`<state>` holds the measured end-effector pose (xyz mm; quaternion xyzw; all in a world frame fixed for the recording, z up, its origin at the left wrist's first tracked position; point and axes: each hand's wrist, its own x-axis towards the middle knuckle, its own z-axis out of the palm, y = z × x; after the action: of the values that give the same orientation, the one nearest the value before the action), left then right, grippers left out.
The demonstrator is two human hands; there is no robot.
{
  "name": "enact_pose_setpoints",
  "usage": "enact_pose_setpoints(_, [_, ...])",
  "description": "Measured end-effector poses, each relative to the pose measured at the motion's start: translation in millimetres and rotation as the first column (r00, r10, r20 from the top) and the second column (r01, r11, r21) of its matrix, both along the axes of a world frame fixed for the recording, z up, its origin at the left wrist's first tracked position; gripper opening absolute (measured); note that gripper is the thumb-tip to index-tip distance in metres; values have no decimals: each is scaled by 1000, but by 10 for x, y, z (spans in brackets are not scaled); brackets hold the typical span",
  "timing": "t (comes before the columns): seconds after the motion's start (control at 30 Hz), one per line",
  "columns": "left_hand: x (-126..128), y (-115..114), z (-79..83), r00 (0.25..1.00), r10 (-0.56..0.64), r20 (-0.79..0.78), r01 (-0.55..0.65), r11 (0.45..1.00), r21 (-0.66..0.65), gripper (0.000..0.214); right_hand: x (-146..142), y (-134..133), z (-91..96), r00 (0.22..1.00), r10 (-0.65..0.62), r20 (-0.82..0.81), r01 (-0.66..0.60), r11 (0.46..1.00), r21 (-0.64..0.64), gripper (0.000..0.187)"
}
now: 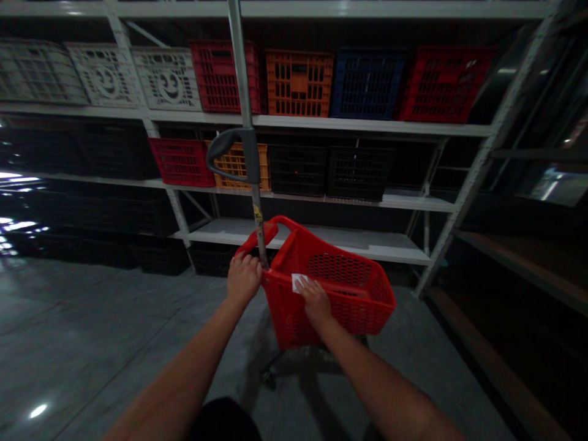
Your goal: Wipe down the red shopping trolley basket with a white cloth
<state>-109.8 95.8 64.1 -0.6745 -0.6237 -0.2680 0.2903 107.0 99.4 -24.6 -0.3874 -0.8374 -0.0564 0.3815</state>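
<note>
A red plastic shopping cart stands on the floor before me, its basket walls full of holes. My left hand is closed round the end of its red handle, at the cart's left corner. My right hand presses a small white cloth or tissue against the upper side wall. From the cart's corner near my left hand rises a tall metal pole bearing a grey loop grip. A caster wheel shows below the cart.
Behind the cart runs a white metal rack with red, orange, blue, white and black crates, among them an orange crate. Another dark shelf stands close on the right. Grey concrete floor extends to the left.
</note>
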Motion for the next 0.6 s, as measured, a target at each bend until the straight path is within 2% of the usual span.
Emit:
enact_pose_setpoints(0.1, [53,-27,-7,1000,19,8,-19,1000,15,29,169,-40,-87,1000,-12,-10,12,1000,23,53])
enact_pose_setpoints(0.17, [94,-46,0,999,25,22,-26,999,21,30,39,-20,-45,999,-26,-44,28,999,38,50])
enact_pose_setpoints(0.3, [138,-89,29,999,9,38,-10,1000,22,29,-399,33,144,995,-14,-102,19,999,44,48])
enact_pose_setpoints(0.37, [134,-107,37,999,-4,49,3,1000,24,28,-415,24,175,996,3,-88,1,999,40,50])
enact_pose_setpoints(0.47, [120,-120,33,996,-28,83,26,999,20,26,-65,-40,78,1000,-7,-18,8,1000,14,57])
enact_pose_setpoints(0.53, [120,-119,24,993,-45,111,43,999,12,25,251,-92,-29,998,-55,14,55,998,-17,60])
enact_pose_setpoints(0.6, [139,-115,14,988,-56,146,55,998,10,25,440,-121,-98,993,-114,18,115,992,-52,60])
